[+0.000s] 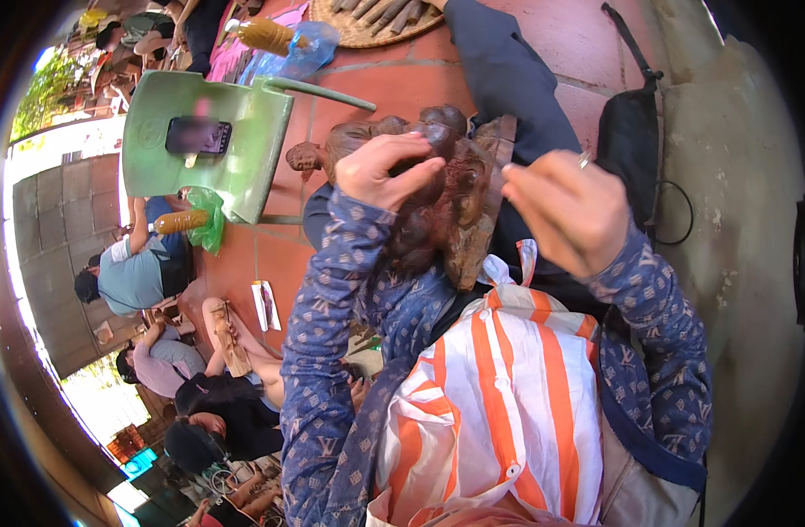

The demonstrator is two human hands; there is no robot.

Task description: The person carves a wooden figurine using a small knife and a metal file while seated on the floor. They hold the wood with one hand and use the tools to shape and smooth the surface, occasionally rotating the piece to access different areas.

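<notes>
A dark brown wood carving [468,189] with rounded figures and a flat base lies across my lap, the base facing right. On its upper left part rests my left hand [389,167], its fingers and thumb bent around the carved shapes. Just right of the base, my right hand [573,211] is raised with thumb and fingers pinched together. Whatever it may hold is too small or hidden to make out. A ring shows on one right finger. My forearms wear blue patterned sleeves, and an orange-and-white striped cloth [499,378] covers my front.
Left of the carving stands a green plastic chair [235,176] with a phone [198,137] on it. Bottles of brown liquid [266,37] lie beyond. A woven tray [380,35] holds dark sticks. A black bag [631,140] leans by the right wall. Several people sit at left.
</notes>
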